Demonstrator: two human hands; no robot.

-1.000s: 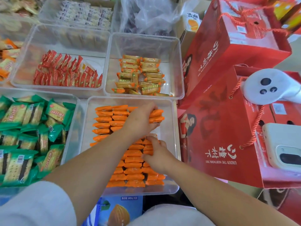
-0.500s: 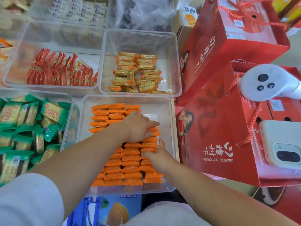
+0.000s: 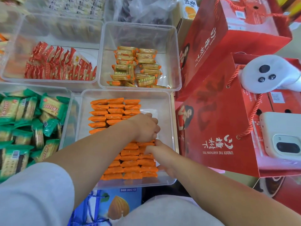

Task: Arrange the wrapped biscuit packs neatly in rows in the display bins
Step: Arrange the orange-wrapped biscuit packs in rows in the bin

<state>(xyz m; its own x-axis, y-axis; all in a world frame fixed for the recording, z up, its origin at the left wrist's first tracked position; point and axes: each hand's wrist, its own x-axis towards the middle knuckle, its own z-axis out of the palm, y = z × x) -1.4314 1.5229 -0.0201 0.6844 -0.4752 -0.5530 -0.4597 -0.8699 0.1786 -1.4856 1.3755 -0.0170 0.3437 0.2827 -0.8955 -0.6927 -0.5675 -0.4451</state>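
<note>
Squaring up stock: a person's two hands work inside the clear bin (image 3: 164,103) nearest the camera. In it, orange packs (image 3: 114,110) lie flat in three columns, ends butted so each row reads straight across.

The left hand (image 3: 145,128) crosses in from the left, knuckles up, fingers curled down onto the middle of the right-hand column. Whether it pinches a pack underneath can't be told, as the hand hides it. The right hand (image 3: 162,154) sits just below, fingers fairly straight and touching that column's outer edge, thumb lower along the same edge. It is apparently acting as a stop so packs line up beside the bare strip next to the bin wall. By the layout, the bin looks mostly done, w/ the covered middle the part being tidied.

Around it, green packs (image 3: 24,119) lie jumbled at left, red packs (image 3: 57,66) stand on edge behind, and yellow-and-orange packs (image 3: 136,67) sit loosely stacked at back right. Red gift bags (image 3: 228,46) crowd the right side, w/ a white controller (image 3: 268,74) and a white device (image 3: 283,137) perched on them. The left forearm (image 3: 97,149) blocks the view of several rows.
</note>
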